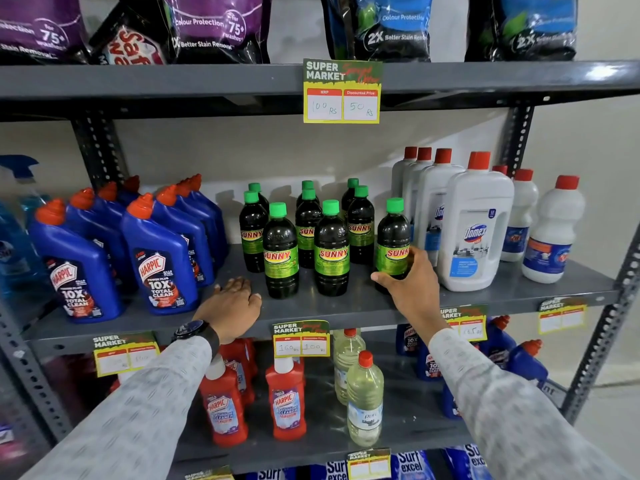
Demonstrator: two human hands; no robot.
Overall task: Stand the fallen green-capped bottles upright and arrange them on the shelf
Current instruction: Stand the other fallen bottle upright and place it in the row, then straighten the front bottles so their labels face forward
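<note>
Several dark bottles with green caps and green SUNNY labels stand upright in the middle of the grey shelf [346,306]. The front two [280,251] [331,249] are side by side. My right hand [412,282] grips the lower part of the rightmost green-capped bottle [393,237], which stands upright next to the white jugs. My left hand [232,304] rests flat on the shelf's front edge, left of the front bottles, fingers spread and holding nothing. No green-capped bottle lies on its side in view.
Blue Harpic bottles [159,258] crowd the shelf's left part. White Domex jugs [474,223] with red caps stand on the right, close to the held bottle. Price tags [300,339] hang on the front edge. Red bottles and pale bottles fill the shelf below.
</note>
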